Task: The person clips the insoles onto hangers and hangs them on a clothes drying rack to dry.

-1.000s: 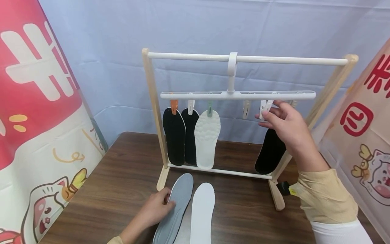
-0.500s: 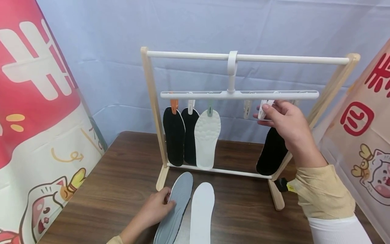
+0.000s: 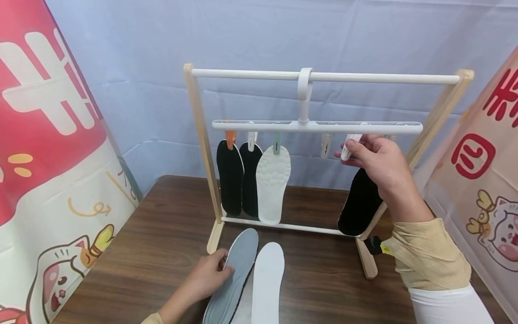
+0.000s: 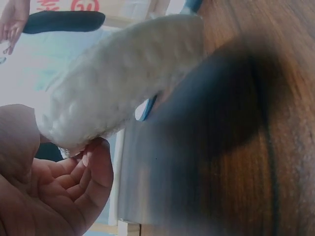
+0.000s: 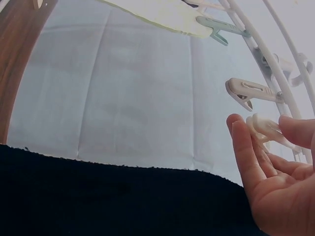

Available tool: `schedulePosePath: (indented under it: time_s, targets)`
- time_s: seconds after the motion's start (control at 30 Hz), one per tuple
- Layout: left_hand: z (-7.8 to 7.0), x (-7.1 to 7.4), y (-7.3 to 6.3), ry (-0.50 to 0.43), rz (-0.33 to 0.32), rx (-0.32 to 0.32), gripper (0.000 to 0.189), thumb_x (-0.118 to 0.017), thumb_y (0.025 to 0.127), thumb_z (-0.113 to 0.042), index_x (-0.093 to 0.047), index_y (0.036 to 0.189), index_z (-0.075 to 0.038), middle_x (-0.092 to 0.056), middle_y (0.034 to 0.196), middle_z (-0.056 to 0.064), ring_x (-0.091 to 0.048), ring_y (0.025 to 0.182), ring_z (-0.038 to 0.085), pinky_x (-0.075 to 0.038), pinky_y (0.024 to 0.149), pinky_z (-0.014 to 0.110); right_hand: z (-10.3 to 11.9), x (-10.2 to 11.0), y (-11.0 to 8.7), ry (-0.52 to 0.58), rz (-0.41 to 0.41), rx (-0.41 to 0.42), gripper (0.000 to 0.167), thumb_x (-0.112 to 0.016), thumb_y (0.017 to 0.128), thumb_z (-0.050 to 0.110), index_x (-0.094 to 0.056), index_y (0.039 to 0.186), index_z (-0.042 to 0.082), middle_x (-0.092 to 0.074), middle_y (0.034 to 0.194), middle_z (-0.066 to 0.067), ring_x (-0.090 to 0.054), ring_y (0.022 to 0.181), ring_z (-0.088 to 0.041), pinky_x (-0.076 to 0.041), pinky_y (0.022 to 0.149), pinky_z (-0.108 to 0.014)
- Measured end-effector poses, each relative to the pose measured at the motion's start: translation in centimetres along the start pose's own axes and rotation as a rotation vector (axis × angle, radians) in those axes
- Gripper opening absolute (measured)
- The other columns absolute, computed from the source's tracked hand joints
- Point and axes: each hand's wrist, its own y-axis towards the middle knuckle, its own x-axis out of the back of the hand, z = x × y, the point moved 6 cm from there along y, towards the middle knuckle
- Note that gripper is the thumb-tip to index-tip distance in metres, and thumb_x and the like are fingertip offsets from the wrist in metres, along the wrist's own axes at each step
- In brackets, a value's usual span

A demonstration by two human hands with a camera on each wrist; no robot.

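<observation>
My left hand (image 3: 208, 274) pinches the side edge of a grey insole (image 3: 236, 270) just above the table. The left wrist view shows that insole's bumpy white underside (image 4: 113, 73). Beside it on the table lies a white insole (image 3: 269, 279). At the hanger's right half, my right hand (image 3: 378, 162) pinches a white clothes peg (image 3: 349, 148) between thumb and fingers; part of the peg is hidden. Behind that hand hangs a black insole (image 3: 358, 204). On the left half, two black insoles (image 3: 230, 180) and a white bumpy insole (image 3: 273, 184) hang from pegs.
The white peg hanger (image 3: 263, 126) hooks over the top rail (image 3: 384, 78) of a wooden-sided rack (image 3: 202, 148). A beige peg (image 3: 326, 145) with nothing in it hangs left of my right hand. The rack stands on a brown table (image 3: 154, 234) before a pale cloth.
My right thumb has shifted onto the white peg, whose two ends looked spread apart a second ago and now overlap. My left hand and the grey insole stay almost where they were.
</observation>
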Motion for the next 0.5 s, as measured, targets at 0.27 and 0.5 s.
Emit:
schedulePosePath:
  time_s: [0.27,0.5]
  targets:
    - [-0.49,0.16,-0.12,0.013,0.001,-0.013,0.016,-0.071,0.091,-0.016,-0.055,0.089,-0.014,-0.046,0.066,-0.005,-0.043,0.058,0.009,-0.037,0.051,0.027,0.09,0.09,-0.15,-0.036,-0.014,-0.003,0.025,-0.062,0.102,0.018,-0.056,0.112,-0.004,-0.071,0.09,0.008,-0.073,0.081,-0.004,-0.055,0.078,-0.016]
    - [-1.0,-0.04,-0.64,0.015,0.006,-0.005,0.015,-0.07,0.091,-0.017,-0.056,0.09,-0.015,-0.045,0.066,-0.006,-0.042,0.057,0.009,-0.036,0.052,0.027,0.16,0.06,-0.15,-0.137,0.005,-0.028,0.028,-0.058,0.104,0.023,-0.056,0.113,-0.004,-0.071,0.096,0.019,-0.071,0.085,-0.001,-0.054,0.08,-0.015]
